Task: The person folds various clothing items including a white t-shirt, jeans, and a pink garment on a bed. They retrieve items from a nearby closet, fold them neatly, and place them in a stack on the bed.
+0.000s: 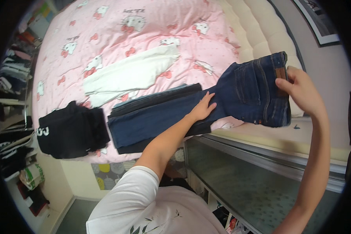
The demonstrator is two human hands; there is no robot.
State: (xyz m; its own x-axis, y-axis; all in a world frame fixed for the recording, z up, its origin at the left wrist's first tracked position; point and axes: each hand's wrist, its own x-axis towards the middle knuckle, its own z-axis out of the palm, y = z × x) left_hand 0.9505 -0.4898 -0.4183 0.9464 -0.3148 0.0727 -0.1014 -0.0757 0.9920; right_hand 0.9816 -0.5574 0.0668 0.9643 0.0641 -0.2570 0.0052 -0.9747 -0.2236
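Dark blue jeans lie lengthwise over a stack of folded dark trousers near the bed's front edge. My right hand grips the jeans' waistband at the leather patch, with that upper part lifted to the right. Flat on the jeans' legs, near the seat, rests my left hand, fingers spread. Farther back on the bed lie folded white trousers. A pile of folded black clothes with a white print sits to the left of the stack.
A pink patterned bedspread covers much of the bed. Beige cushioned padding runs along the right. A cabinet with a glass sliding door stands below the bed's right front. Shelves with clothes line the left side.
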